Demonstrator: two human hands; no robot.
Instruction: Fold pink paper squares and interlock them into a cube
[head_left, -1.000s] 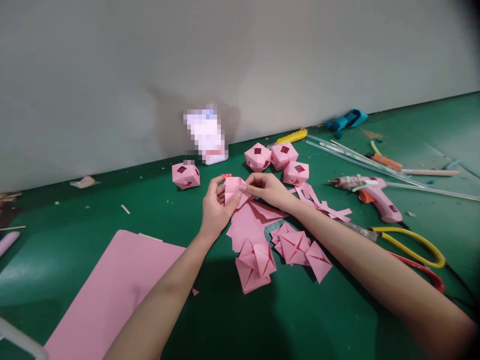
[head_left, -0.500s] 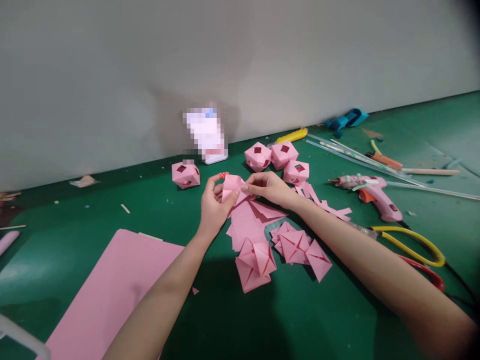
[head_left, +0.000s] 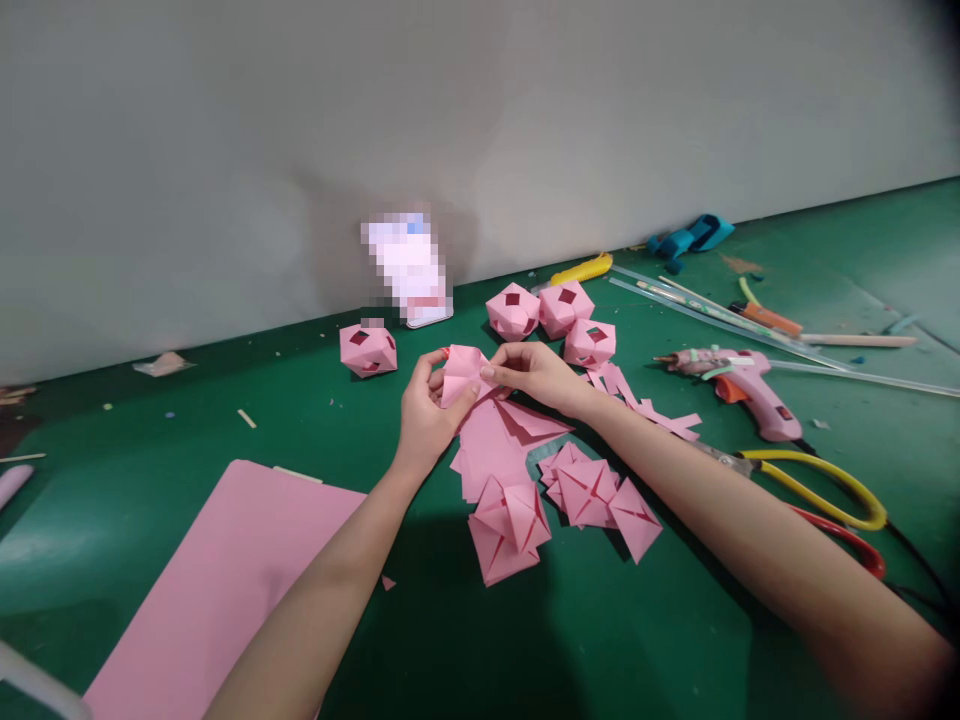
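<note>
A small folded pink paper piece (head_left: 463,370) is held up between both hands. My left hand (head_left: 429,410) is closed on its left and lower side, the thumb lying across the front. At its right edge my right hand (head_left: 531,372) pinches the paper between thumb and fingers. Below the hands lie flat pink paper squares (head_left: 491,445). Nearer to me are folded pink squares (head_left: 510,530), with another pile of folded squares (head_left: 590,492) to their right. Finished-looking pink paper balls with square holes (head_left: 514,312) stand behind the hands.
A phone (head_left: 416,270), its screen blurred, leans on the wall. At the right lie a pink glue gun (head_left: 757,385), scissors with yellow and red handles (head_left: 825,480), clear glue sticks and a yellow cutter (head_left: 583,270). A large pink sheet (head_left: 217,590) lies at the left.
Both hands stay on the folded paper piece in nearly the same place. The paper has tilted slightly between the fingers, and the whole view has shifted a little.
</note>
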